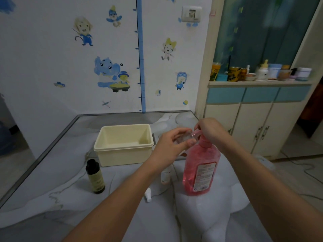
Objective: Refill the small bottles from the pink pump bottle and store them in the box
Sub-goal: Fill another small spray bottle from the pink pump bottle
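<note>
The pink pump bottle (201, 168) stands upright on the table, right of centre. My right hand (209, 128) rests on its pump head, fingers curled over it. My left hand (170, 145) grips a small clear bottle (184, 137) held up against the pump's spout. The cream box (122, 154) sits open to the left of my hands, and nothing shows inside it. A small white bottle (166, 175) stands behind my left forearm, partly hidden. A small white cap (148, 194) lies on the table near the forearm.
A dark bottle with a yellowish label (95, 176) stands in front of the box's left corner. The marble-patterned table (52, 198) has a metal edge on the left and abuts the wall behind. A cabinet (253, 123) with cluttered shelf stands at the right.
</note>
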